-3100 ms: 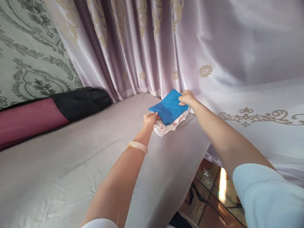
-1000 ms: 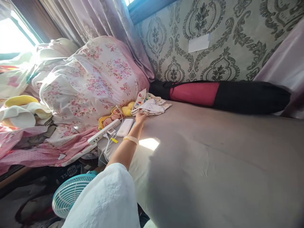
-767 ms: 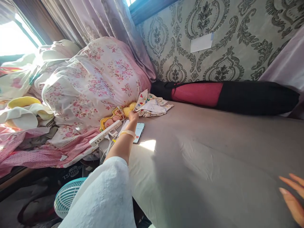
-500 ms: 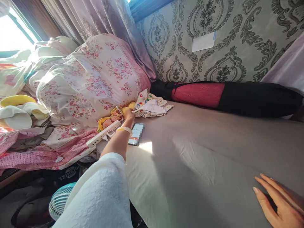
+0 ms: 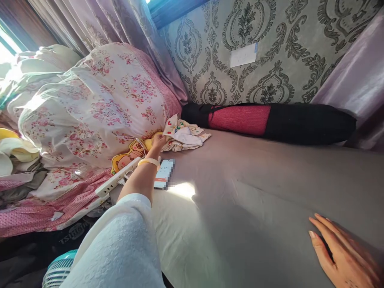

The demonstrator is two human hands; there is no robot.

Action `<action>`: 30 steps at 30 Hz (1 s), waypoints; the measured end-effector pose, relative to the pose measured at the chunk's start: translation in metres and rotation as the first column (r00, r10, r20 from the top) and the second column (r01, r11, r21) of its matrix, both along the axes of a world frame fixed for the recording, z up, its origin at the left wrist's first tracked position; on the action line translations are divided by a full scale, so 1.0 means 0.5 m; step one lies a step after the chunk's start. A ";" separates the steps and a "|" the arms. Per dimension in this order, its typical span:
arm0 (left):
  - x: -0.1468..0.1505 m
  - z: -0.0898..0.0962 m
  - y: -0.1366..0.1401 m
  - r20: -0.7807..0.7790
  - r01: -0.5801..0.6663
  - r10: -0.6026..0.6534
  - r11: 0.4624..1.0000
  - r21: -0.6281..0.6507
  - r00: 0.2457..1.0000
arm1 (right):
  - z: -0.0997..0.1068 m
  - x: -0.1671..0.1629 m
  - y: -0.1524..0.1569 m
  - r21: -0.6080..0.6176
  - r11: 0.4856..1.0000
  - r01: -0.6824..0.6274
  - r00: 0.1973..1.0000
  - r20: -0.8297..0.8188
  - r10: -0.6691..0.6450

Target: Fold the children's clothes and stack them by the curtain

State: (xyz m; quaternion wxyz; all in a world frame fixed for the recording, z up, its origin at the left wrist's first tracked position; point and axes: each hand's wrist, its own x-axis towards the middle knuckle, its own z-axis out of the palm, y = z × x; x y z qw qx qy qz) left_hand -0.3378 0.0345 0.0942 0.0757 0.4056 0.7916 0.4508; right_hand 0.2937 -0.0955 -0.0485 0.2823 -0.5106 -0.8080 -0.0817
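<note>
My left hand (image 5: 159,141) reaches far forward, its fingers closed on the left edge of a crumpled cream garment (image 5: 172,146) with small coloured prints. A white piece of cloth (image 5: 187,137) lies on top of it. Just this side of that hand, a phone (image 5: 164,174) rests face up on the grey sheet, partly blurred out. Low on the right, my right hand (image 5: 345,254) lies on the sheet with its fingers stretched out and holds nothing.
A white power strip (image 5: 117,179) and a yellow cartoon cushion (image 5: 121,161) sit left of my forearm. Behind them rises a heap of floral bedding (image 5: 99,104). A long black and red bag (image 5: 300,124) lies along the wall. A fan (image 5: 60,270) stands low at left.
The view has shifted slightly right. My left hand has closed on the garment's edge, which lifts a little beside it. My right hand stays flat on the sheet.
</note>
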 end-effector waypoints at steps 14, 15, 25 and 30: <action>0.226 0.055 0.083 0.351 0.201 -0.424 0.828 0.523 0.835 | 0.046 -0.023 -0.013 0.031 0.999 -0.023 1.000 0.012 0.022; 0.248 0.050 0.082 0.392 0.195 -0.456 0.813 0.549 0.799 | 0.046 -0.023 -0.014 0.031 0.999 -0.022 1.000 0.013 0.021; 0.507 -0.018 0.040 0.681 0.163 -0.576 0.804 0.571 0.452 | 0.028 -0.010 0.008 -0.043 0.998 0.045 0.996 0.083 -0.042; 0.633 -0.030 0.000 0.731 0.238 -0.638 0.769 0.593 0.241 | 0.103 -0.071 0.050 -0.317 0.944 0.088 0.990 -0.080 -0.119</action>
